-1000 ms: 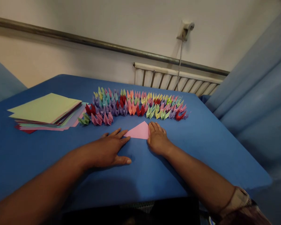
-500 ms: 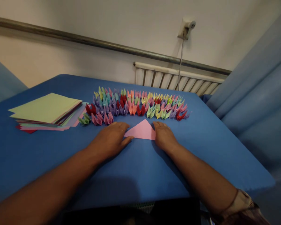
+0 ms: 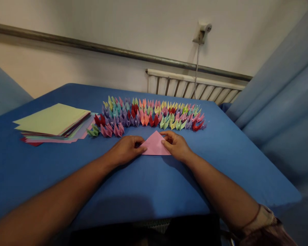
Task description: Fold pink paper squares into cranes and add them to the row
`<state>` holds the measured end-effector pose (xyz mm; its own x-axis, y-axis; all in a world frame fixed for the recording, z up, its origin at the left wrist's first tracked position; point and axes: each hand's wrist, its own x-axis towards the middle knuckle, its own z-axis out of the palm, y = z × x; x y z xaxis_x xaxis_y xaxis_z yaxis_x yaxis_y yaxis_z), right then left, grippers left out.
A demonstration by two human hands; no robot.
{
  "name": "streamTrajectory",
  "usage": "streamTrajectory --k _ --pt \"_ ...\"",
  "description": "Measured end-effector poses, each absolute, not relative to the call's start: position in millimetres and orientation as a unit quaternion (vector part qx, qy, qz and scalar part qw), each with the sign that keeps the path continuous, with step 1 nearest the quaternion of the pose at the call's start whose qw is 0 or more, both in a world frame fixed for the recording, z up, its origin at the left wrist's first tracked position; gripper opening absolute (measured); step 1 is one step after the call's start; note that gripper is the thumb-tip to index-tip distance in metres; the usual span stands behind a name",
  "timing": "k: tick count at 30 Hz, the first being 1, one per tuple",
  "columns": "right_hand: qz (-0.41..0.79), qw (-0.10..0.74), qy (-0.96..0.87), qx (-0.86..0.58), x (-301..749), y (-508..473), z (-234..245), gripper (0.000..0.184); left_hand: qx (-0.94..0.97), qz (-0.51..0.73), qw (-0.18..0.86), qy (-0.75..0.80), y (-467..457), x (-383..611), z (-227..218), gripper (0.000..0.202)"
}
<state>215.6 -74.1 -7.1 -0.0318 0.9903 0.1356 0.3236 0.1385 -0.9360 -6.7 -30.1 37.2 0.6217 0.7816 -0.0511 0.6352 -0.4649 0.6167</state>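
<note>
A pink sheet of paper [image 3: 156, 145], folded into a triangle with its point away from me, is between my hands over the blue table. My left hand [image 3: 128, 147] pinches its left corner, thumb on top and fingers behind. On the right side, my right hand [image 3: 176, 145] grips the paper between thumb and curled fingers. Just beyond the triangle stand many folded paper cranes [image 3: 145, 119] in tight rows, in red, pink, purple, green, yellow and blue.
A stack of coloured paper sheets [image 3: 52, 119], pale green on top, lies at the left. The blue table [image 3: 149, 191] reaches back to a wall with a metal rail [image 3: 97, 47], a radiator [image 3: 190, 82] and a plugged-in cord [image 3: 197, 68]. Blue curtains [image 3: 279, 109] hang at right.
My right hand has gone from lying flat beside the pink paper to pinching it with the thumb on top. The left fingers have closed more on the left corner. The paper has shifted slightly.
</note>
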Motion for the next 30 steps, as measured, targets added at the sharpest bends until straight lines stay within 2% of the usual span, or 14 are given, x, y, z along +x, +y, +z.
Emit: streamTrajectory --k 5,9,12,17,21,24,26,30 --pt "0.485 0.498 -0.579 -0.427 243 -74 16 0.051 0.745 0.266 0.451 0.412 -34 -5 47 0.030" --pt "0.512 0.528 -0.553 -0.392 251 -73 24 0.064 0.614 0.348 0.557 0.438 -35 -2 48 0.039" --pt "0.534 0.541 -0.522 -0.389 236 -74 18 0.059 0.579 0.354 0.585 0.444 -38 1 45 0.043" --pt "0.577 0.551 -0.437 -0.416 217 -74 3 0.049 0.605 0.314 0.582 0.443 -42 3 43 0.039" --pt "0.597 0.520 -0.414 -0.449 224 -68 -6 0.046 0.653 0.276 0.546 0.447 -38 -1 41 0.036" --pt "0.585 0.495 -0.410 -0.494 230 -65 -10 0.042 0.719 0.233 0.470 0.455 -34 -4 40 0.035" --pt "0.578 0.480 -0.412 -0.515 231 -65 -10 0.040 0.761 0.226 0.400 0.458 -33 -6 41 0.050" --pt "0.608 0.454 -0.412 -0.505 233 -67 -5 0.034 0.864 0.203 0.239 0.394 -40 -11 51 0.098"
